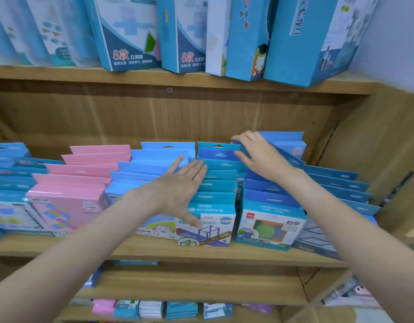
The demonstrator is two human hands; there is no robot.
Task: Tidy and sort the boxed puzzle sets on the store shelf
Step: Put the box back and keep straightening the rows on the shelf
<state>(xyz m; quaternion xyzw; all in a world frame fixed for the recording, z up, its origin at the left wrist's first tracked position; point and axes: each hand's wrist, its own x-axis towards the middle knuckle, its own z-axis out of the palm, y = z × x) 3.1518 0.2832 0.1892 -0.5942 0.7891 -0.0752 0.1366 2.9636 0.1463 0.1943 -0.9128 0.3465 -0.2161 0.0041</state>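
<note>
Done: box rows mostly lined up on shelf.
Left hand: flat, fingers spread, pressing tops.
Right hand: curled round a back box.
Left: right rows uneven.

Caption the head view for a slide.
Left hand flat on teal boxes, right hand gripping a blue box on the wooden shelf.

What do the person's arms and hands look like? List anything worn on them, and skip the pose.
Both forearms are bare up to the frame edge, with no sleeve in view. The left hand and the right hand wear no gloves, and no ring, watch, bracelet or marking shows on the visible backs or wrists. The fingernails look short; the blur hides finer detail.
</note>
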